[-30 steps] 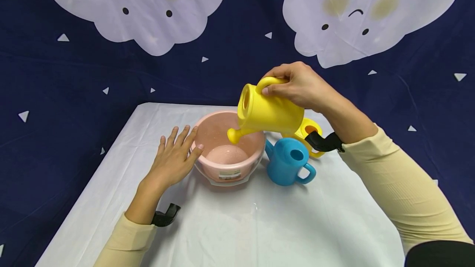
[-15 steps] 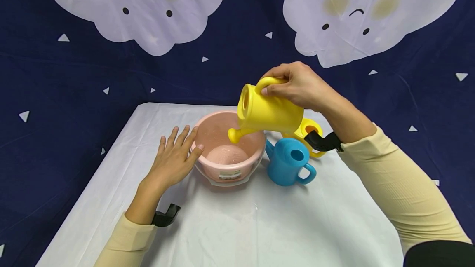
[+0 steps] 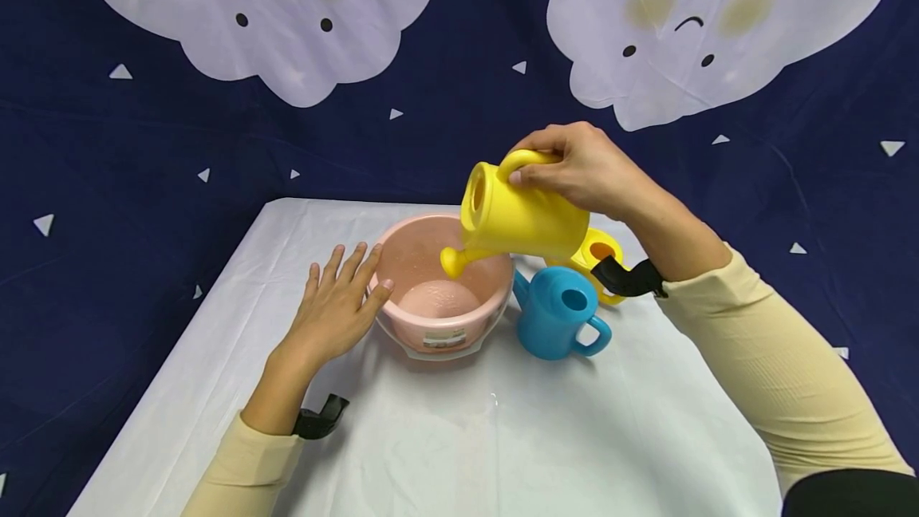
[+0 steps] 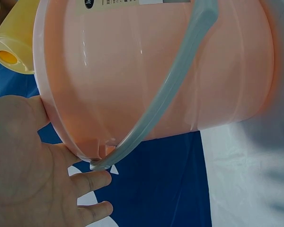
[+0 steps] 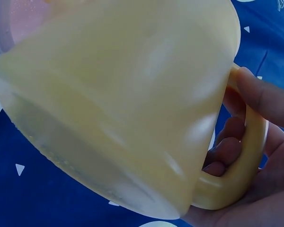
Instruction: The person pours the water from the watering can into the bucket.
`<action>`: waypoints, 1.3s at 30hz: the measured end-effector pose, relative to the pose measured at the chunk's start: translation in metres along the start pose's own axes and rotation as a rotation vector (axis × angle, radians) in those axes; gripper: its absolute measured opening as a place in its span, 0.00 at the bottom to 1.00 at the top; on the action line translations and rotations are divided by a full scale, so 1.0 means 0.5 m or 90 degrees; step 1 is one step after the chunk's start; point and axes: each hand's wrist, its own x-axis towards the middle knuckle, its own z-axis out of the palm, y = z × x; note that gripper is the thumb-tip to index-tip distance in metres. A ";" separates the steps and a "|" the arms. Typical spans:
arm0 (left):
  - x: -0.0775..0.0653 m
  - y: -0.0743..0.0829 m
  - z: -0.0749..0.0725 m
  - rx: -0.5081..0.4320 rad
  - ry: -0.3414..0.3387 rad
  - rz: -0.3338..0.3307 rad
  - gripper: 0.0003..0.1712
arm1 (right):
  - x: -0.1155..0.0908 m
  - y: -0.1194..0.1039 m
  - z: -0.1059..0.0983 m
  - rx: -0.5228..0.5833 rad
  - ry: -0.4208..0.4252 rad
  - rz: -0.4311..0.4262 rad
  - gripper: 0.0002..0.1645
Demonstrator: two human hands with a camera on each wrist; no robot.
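Watering can [image 3: 534, 218] over labelled bucket [image 3: 409, 331]

- blue watering can [image 3: 549, 325], upright, just R of ctr, spout to upper L
- 2nd yellow can [image 3: 585, 260], partly hidden behind it
- white-covered table [image 3: 431, 437], mid to btm
- navy backdrop [image 3: 481, 46] w/ small white triangles
- white cloud [image 3: 283, 50] upper L, another upper R
- black rounded obj [image 3: 850, 495], btm R corner
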 end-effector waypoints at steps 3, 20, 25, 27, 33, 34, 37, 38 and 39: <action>0.000 0.001 0.000 0.002 -0.001 0.001 0.37 | -0.004 0.006 -0.002 0.010 0.010 0.000 0.18; -0.001 0.002 0.000 0.000 -0.003 0.001 0.37 | -0.033 0.060 0.002 0.134 0.097 -0.008 0.18; -0.001 0.002 -0.001 0.000 -0.002 0.001 0.37 | -0.043 0.076 0.009 0.192 0.120 -0.015 0.19; -0.001 0.002 -0.001 0.000 -0.002 0.001 0.37 | -0.047 0.082 0.012 0.217 0.129 -0.016 0.19; 0.000 0.003 0.000 0.001 -0.002 0.001 0.37 | -0.057 0.098 0.020 0.240 0.157 -0.012 0.19; 0.000 0.003 0.000 0.001 -0.002 0.001 0.37 | -0.059 0.100 0.021 0.241 0.160 -0.011 0.19; 0.000 0.004 0.000 0.002 -0.003 0.002 0.37 | -0.063 0.106 0.025 0.250 0.173 -0.015 0.20; 0.000 0.004 0.000 0.001 -0.003 0.002 0.37 | -0.064 0.107 0.026 0.254 0.179 -0.018 0.20; 0.000 0.004 0.000 0.001 -0.003 0.001 0.37 | -0.065 0.108 0.027 0.259 0.184 -0.022 0.20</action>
